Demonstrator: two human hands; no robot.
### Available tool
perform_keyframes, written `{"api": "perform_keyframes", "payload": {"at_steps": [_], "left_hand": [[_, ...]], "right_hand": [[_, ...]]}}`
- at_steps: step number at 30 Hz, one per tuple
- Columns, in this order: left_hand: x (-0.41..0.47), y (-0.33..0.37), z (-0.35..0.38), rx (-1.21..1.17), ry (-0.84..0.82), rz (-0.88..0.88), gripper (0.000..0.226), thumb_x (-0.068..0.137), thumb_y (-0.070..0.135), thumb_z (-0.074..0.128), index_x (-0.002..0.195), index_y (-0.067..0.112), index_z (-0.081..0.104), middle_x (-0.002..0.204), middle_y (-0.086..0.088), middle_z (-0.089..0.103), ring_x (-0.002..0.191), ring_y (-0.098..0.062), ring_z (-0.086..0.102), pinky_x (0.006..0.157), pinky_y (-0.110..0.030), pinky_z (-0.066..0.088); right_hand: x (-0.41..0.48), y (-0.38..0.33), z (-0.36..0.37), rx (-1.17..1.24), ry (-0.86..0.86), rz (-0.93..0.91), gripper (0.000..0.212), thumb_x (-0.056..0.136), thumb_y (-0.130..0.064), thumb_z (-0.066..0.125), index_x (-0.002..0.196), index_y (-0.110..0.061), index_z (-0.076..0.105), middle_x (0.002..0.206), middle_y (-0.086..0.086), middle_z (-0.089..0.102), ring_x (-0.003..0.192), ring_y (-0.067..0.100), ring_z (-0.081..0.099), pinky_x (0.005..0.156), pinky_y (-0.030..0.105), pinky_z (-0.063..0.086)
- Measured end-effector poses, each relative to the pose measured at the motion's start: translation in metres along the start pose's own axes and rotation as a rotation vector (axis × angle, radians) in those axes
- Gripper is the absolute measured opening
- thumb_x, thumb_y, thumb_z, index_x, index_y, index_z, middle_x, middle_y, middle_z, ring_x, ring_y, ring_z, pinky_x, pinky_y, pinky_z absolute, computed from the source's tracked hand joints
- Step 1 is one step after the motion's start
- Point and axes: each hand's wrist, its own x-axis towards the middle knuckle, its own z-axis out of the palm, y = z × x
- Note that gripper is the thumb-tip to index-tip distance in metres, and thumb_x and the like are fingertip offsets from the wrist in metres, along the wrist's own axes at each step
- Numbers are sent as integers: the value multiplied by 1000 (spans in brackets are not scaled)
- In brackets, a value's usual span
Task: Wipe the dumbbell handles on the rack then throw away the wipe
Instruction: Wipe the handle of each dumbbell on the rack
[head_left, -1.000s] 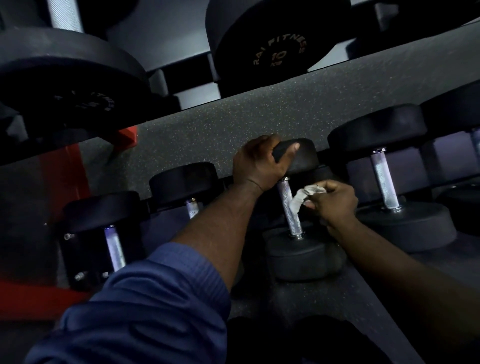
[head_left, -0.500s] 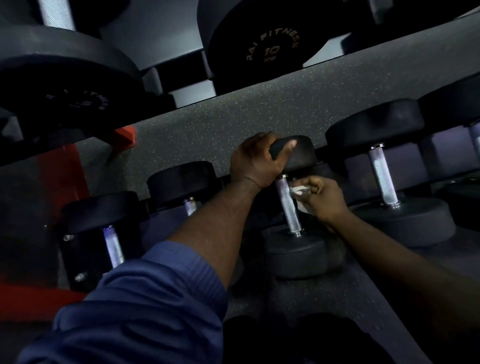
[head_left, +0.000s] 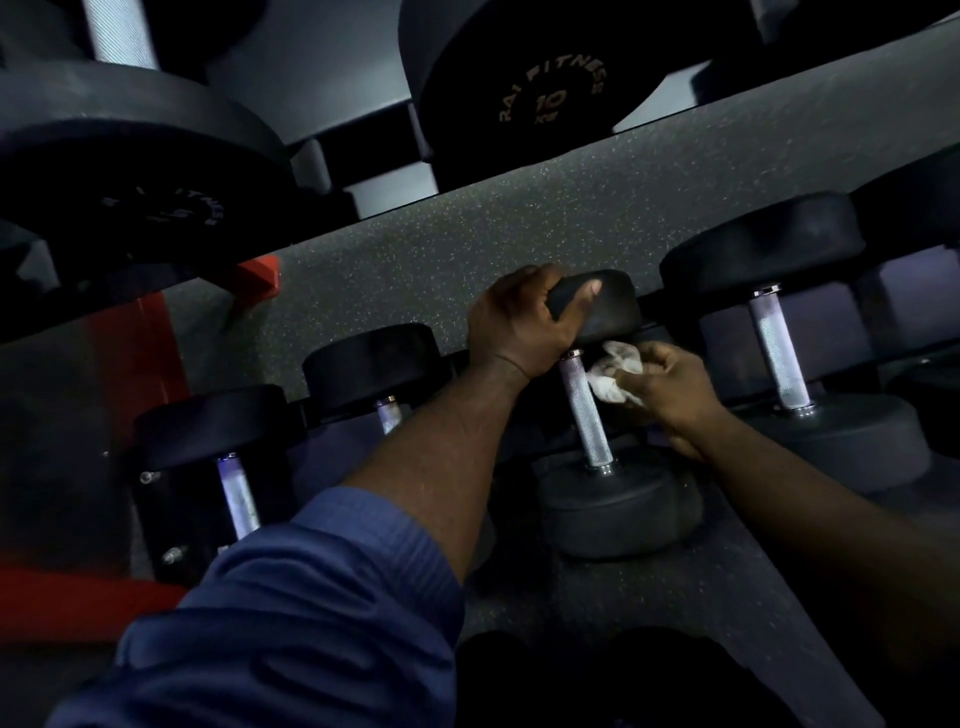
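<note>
Closest to us, a rolled-back blue sleeve filled the lower left, and the bare left forearm ran up from it toward the middle of the view. The right forearm came in from the lower right edge, dark and partly in shadow.

Between the two arms a black dumbbell lay on the lower tier of the rack, its near head toward us and its knurled metal handle running away from us. The right hand had its fingers curled round a crumpled white wipe and held it against the right side of that handle, close under the far head. Just beyond, the left hand gripped the dumbbell's far head, with the thumb laid across its face and the fingers hooked over its top edge.

On the right, a larger dumbbell lay near the first one, its handle bare. On the left lay two more dumbbells, both dim; their handles showed only as pale strips. A red part of the rack frame showed at the left edge.

Behind this row we saw a band of dark-grey speckled surface. Farthest away, along the top, sat the rack's upper tier, where a black dumbbell head marked "10 kg" faced us, with another large head to its left.
</note>
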Motion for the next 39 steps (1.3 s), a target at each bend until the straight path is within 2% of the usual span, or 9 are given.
{"api": "perform_keyframes", "payload": {"at_steps": [3, 9, 13, 18, 24, 27, 32, 36, 39], "left_hand": [[0, -1, 2, -2, 4, -3, 55, 92, 72, 47, 96, 24, 73, 91, 4, 73, 87, -21, 69, 72, -30, 54], [0, -1, 3, 1, 11, -7, 54, 92, 72, 47, 98, 25, 74, 94, 5, 74, 90, -20, 69, 74, -32, 55], [0, -2, 4, 3, 27, 14, 54, 93, 70, 47, 97, 23, 74, 92, 3, 74, 89, -23, 70, 73, -34, 56], [-1, 2, 2, 6, 26, 10, 55, 93, 70, 47, 96, 23, 74, 93, 2, 74, 89, -24, 70, 73, -33, 55], [0, -1, 2, 13, 36, 20, 53, 93, 68, 48, 98, 23, 73, 92, 2, 74, 88, -24, 70, 71, -33, 55], [-2, 2, 1, 19, 46, 18, 53, 92, 68, 48, 98, 21, 74, 92, 0, 74, 87, -25, 70, 71, -33, 55], [0, 1, 1, 11, 37, 21, 54, 93, 68, 48, 99, 21, 75, 91, -1, 73, 85, -26, 69, 70, -33, 55], [-1, 2, 0, 3, 11, 21, 57, 92, 70, 46, 99, 20, 75, 90, -1, 73, 84, -25, 69, 68, -31, 53], [-1, 2, 0, 14, 20, 19, 57, 92, 69, 46, 95, 20, 74, 88, -1, 72, 83, -25, 69, 67, -32, 53]], "right_hand": [[3, -3, 8, -7, 131, -9, 40, 67, -9, 93, 100, -4, 71, 85, 11, 78, 71, 19, 74, 68, 35, 61], [1, 18, 33, -78, 150, -106, 25, 65, -36, 84, 85, -22, 79, 83, 0, 79, 82, 16, 72, 84, 47, 60], [-17, 11, 36, -340, 193, -252, 2, 85, -17, 78, 85, -16, 79, 77, -7, 76, 75, 2, 65, 71, 27, 55], [-2, 7, 45, -433, 173, -141, 18, 89, -29, 71, 93, -13, 77, 79, 4, 73, 84, 13, 66, 73, 28, 51], [-6, 8, 41, -488, 195, -210, 36, 93, -21, 65, 62, -5, 56, 57, -1, 55, 58, 6, 52, 55, 16, 38], [-2, -4, 48, -311, -2, -37, 16, 71, -25, 72, 58, -19, 66, 64, -1, 60, 63, 16, 53, 57, 32, 45], [-20, 6, 21, -620, 84, -507, 10, 88, -15, 72, 81, -16, 79, 73, -3, 74, 71, 6, 66, 64, 25, 50], [-29, 7, 12, -930, -154, -883, 39, 89, -13, 63, 124, -27, 73, 130, -4, 69, 115, 13, 66, 98, 24, 52], [-23, 5, 4, -1170, -328, -1183, 28, 92, -16, 59, 116, -16, 73, 128, 0, 67, 123, 19, 60, 92, 28, 54]]}}
